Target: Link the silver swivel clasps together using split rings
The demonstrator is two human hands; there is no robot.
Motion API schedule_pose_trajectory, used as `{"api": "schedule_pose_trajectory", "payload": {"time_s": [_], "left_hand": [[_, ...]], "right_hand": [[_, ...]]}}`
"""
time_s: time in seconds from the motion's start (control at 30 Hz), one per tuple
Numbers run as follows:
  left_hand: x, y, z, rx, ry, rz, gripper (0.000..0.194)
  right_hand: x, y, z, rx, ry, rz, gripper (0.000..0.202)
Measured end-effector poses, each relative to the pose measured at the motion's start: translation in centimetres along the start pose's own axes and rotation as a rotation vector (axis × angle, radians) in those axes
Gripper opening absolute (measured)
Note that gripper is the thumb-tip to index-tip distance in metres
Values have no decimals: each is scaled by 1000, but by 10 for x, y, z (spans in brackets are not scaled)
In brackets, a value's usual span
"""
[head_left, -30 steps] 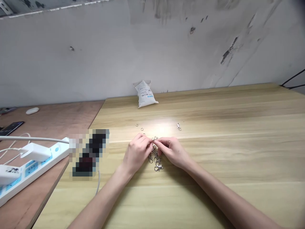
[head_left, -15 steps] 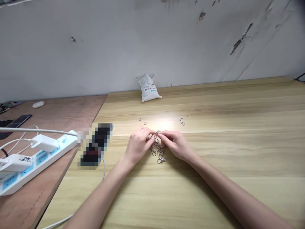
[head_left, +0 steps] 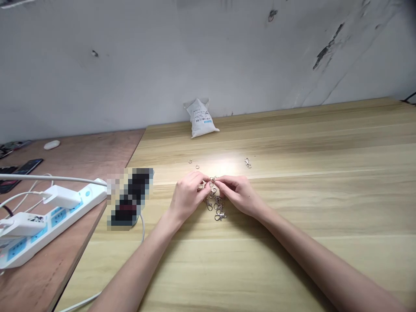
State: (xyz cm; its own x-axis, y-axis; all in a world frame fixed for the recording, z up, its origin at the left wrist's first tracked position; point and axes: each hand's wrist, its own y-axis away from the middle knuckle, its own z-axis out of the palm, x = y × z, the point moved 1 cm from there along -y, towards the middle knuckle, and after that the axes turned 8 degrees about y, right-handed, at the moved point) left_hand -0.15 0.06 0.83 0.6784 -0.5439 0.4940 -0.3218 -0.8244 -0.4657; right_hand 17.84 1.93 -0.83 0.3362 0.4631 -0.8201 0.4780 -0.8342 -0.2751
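My left hand (head_left: 190, 193) and my right hand (head_left: 238, 190) meet above the wooden table, thumb and fingertips pinched on both. Between the fingertips are small metal rings (head_left: 212, 179); which piece each hand grips is too small to make out fully. Just below the fingers lies a loose pile of silvery lobster clasps (head_left: 220, 216), partly hidden by both hands. Beyond my left hand two loose metal rings (head_left: 197, 167) lie on the wood. Farther right, a lobster clasp with a ring (head_left: 248, 163) lies apart from the pile.
A white plastic packet (head_left: 202, 119) stands near the wall. Left of my left arm is a blurred-out dark object (head_left: 131, 199) with a white cable (head_left: 143, 227). On the reddish side table are a power strip (head_left: 61, 216) with chargers, a phone (head_left: 27, 169) and a white case (head_left: 52, 144).
The view has shifted slightly. Both hands stay pinched together at the same spot over the pile, with only slight finger movement; the loose pieces lie as before.
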Motion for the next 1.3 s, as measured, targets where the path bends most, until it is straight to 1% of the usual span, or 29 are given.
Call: {"api": "schedule_pose_trajectory", "payload": {"time_s": [0.13, 0.23, 0.47, 0.57, 0.67, 0.73, 0.83, 0.9, 0.93, 0.97, 1.03, 1.07, 1.1, 1.13, 1.2, 1.23, 1.3], "left_hand": [[-1, -1, -2, 51, -9, -14, 5], [0, -3, -4, 68, -14, 2, 5], [3, -3, -2, 29, 20, -1, 9], [-2, -2, -2, -7, -2, -42, 8], [-9, -1, -3, -44, -42, -100, 6], [-12, -1, -1, -69, -55, -126, 13], [-13, -1, 2, -123, -71, -83, 19], [-14, -3, 0, -138, -94, -51, 20], [-15, -4, -2, -123, -107, -55, 20], [-18, -6, -5, -80, -118, -71, 20], [-27, -10, -12, 29, -152, -140, 22], [-33, -12, -14, 45, -168, -171, 26], [-38, -13, -14, 23, -185, -199, 35], [-42, -14, -11, -29, -205, -230, 46], [-47, -15, -2, -161, -234, -291, 62], [-47, -15, 4, -207, -244, -309, 65], [-44, -15, 14, -257, -230, -291, 68]], "right_hand": [[3, -1, -6, 90, 74, -3, 19], [6, -2, -8, 105, 153, -42, 14], [7, -1, -6, 75, 181, -68, 11], [8, -2, -6, 85, 213, -66, 9], [12, -3, -6, 116, 195, -24, 11], [13, -4, -6, 129, 160, 6, 12], [15, -6, -6, 144, 105, 24, 13], [16, -7, -7, 162, 44, 49, 14], [16, -7, -7, 175, 7, 73, 15], [17, -8, -8, 189, -31, 101, 16], [18, -9, -9, 215, -94, 149, 19], [19, -10, -9, 223, -115, 160, 19], [20, -10, -10, 225, -130, 162, 20], [20, -11, -10, 223, -141, 160, 20], [21, -11, -10, 217, -159, 154, 20], [21, -12, -10, 217, -166, 153, 21], [21, -12, -10, 221, -177, 152, 21]]}}
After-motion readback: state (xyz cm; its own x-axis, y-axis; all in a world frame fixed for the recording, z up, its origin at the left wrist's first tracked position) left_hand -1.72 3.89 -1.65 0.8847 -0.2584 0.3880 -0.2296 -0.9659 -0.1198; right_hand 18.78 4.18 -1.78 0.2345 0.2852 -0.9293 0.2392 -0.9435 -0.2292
